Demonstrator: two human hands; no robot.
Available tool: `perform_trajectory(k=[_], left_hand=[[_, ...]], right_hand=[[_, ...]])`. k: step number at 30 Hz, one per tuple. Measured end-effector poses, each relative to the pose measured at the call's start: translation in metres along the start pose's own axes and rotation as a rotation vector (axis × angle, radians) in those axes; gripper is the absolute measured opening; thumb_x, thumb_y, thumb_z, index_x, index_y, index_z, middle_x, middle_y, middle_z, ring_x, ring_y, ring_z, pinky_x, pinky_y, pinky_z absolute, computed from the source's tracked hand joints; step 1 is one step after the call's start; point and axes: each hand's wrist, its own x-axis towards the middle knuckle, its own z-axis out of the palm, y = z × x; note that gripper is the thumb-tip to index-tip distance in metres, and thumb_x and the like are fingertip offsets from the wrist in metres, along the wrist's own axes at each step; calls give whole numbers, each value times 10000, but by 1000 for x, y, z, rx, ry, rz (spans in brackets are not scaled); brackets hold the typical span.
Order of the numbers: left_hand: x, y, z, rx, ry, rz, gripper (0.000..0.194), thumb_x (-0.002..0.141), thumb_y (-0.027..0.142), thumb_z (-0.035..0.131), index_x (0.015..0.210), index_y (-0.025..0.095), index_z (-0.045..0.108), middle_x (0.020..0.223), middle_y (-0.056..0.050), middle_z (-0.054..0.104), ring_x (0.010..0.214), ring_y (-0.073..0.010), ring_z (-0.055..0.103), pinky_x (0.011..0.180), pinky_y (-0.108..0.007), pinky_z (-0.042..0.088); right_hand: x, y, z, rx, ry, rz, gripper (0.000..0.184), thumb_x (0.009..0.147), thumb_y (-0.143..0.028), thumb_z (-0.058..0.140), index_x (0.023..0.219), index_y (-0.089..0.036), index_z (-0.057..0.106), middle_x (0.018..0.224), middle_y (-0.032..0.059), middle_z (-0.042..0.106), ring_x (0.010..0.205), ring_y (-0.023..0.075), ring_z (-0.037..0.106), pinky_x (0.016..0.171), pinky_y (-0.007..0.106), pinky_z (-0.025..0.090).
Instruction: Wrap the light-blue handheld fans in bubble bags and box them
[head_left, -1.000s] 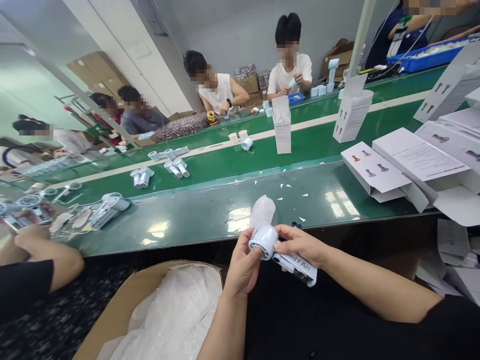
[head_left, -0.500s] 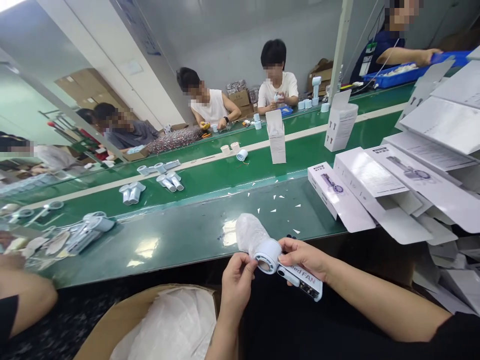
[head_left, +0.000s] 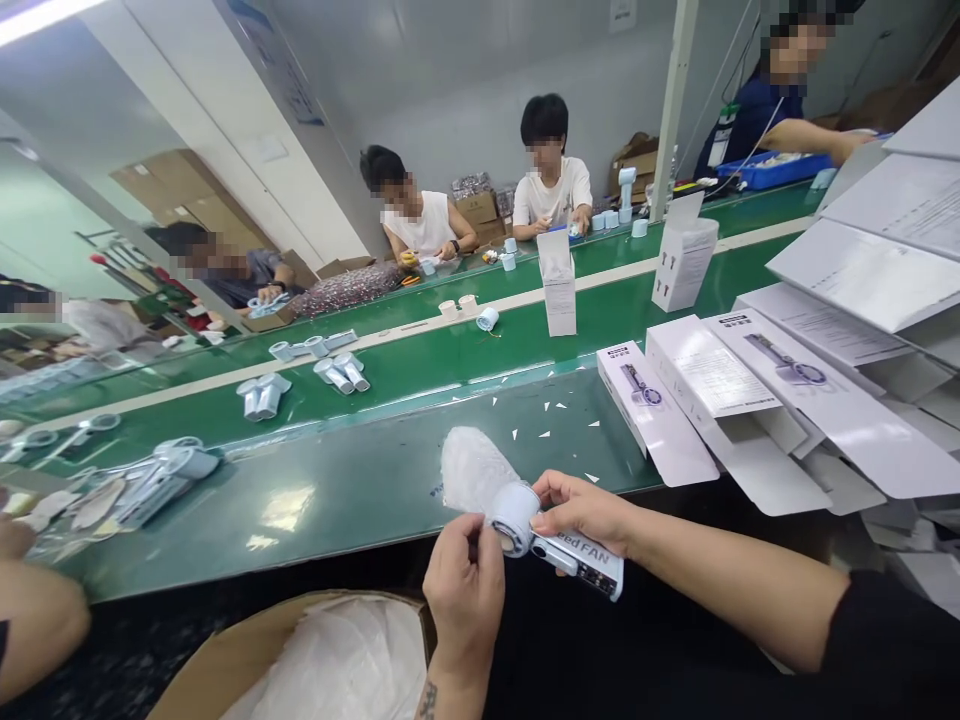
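A light-blue handheld fan (head_left: 581, 560) with "FAN" lettering on its handle is in my right hand (head_left: 581, 512). The fingers are wrapped round it near where the handle meets the round head. Past the head stretches a crinkled, translucent white bag (head_left: 474, 465), above the table edge. My left hand (head_left: 466, 575) is closed in a pinch beside the fan head, at the bag's near edge. Its fingertips partly hide what they grip, which looks like the bag's mouth.
Below left, a carton (head_left: 202, 670) holds several white bags (head_left: 352, 660). Packaging boxes (head_left: 810, 370) are heaped at right. White paper scraps (head_left: 545, 434) lie on the table. On the green belt (head_left: 420, 350) are fan parts (head_left: 341, 372) and two upright boxes (head_left: 556, 290). Co-workers sit opposite; another person's arm (head_left: 37, 620) is at left.
The fan and bag have shifted slightly left in view, and the fan head has turned. My left hand has rolled so its back shows more. The co-workers' hands have moved.
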Motion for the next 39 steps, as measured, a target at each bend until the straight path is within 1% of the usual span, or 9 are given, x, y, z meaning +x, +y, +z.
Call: perform_trajectory(k=[4, 7, 11, 15, 18, 23, 27, 32, 39], left_hand=[[17, 15, 2, -89, -76, -226, 221, 857, 353, 549, 722, 187, 601, 593, 17, 570, 528, -117, 509, 535, -222, 425], [33, 18, 2, -157, -271, -191, 237, 831, 383, 575, 699, 194, 632, 651, -6, 586, 606, -138, 524, 602, -247, 442], [46, 9, -2, -271, -506, -331, 349, 602, 369, 767, 898, 205, 679, 838, -36, 628, 744, -178, 564, 658, -283, 471], [45, -2, -1, -447, -680, -571, 235, 679, 376, 697, 774, 168, 642, 679, 2, 596, 615, -127, 539, 612, -249, 446], [40, -5, 2, -348, -682, -534, 195, 750, 352, 619, 688, 168, 622, 608, 13, 570, 525, -113, 504, 552, -240, 423], [20, 3, 5, -67, -406, 111, 178, 843, 210, 492, 699, 198, 594, 685, -45, 601, 673, -169, 560, 661, -287, 468], [-5, 5, 4, -31, -410, 403, 168, 849, 120, 482, 794, 205, 616, 716, -70, 613, 693, -185, 564, 685, -306, 484], [-15, -8, 8, -93, -301, 244, 156, 799, 104, 540, 889, 209, 612, 855, -81, 619, 804, -199, 591, 764, -328, 503], [-19, 2, 15, -172, -212, -102, 59, 789, 172, 550, 751, 216, 560, 702, -8, 574, 639, -142, 535, 646, -269, 465]], right_hand=[[-2, 24, 6, -84, 11, -112, 467, 604, -293, 803, 915, -199, 468, 919, -24, 576, 510, 58, 547, 450, 187, 414], [-4, 39, 6, -65, 9, -153, 454, 600, -274, 813, 874, -197, 459, 880, -38, 567, 514, 32, 495, 475, 172, 394], [-6, 29, -4, -71, 22, -275, 437, 667, -309, 776, 960, -215, 465, 947, -25, 546, 573, 48, 497, 519, 191, 414], [-8, 16, -15, -277, 75, -283, 429, 695, -249, 749, 1039, -230, 494, 956, -20, 545, 620, 60, 489, 556, 196, 400], [-8, 19, -17, -371, 109, -232, 443, 719, -244, 727, 1094, -244, 490, 730, -60, 517, 542, 64, 438, 517, 195, 352], [-6, 26, -10, -319, 166, -198, 409, 709, -289, 733, 1025, -219, 483, 652, -73, 520, 484, 55, 429, 483, 194, 336], [-6, 22, -4, -85, 184, -186, 482, 652, -333, 769, 968, -224, 421, 656, -71, 555, 469, 82, 509, 466, 215, 405], [-6, 21, -1, 40, 163, -200, 513, 648, -371, 777, 913, -238, 359, 767, -63, 584, 446, 106, 566, 439, 283, 499], [-2, 23, 9, 166, 190, -195, 561, 623, -430, 789, 874, -234, 327, 705, -82, 574, 437, 104, 565, 462, 330, 540]])
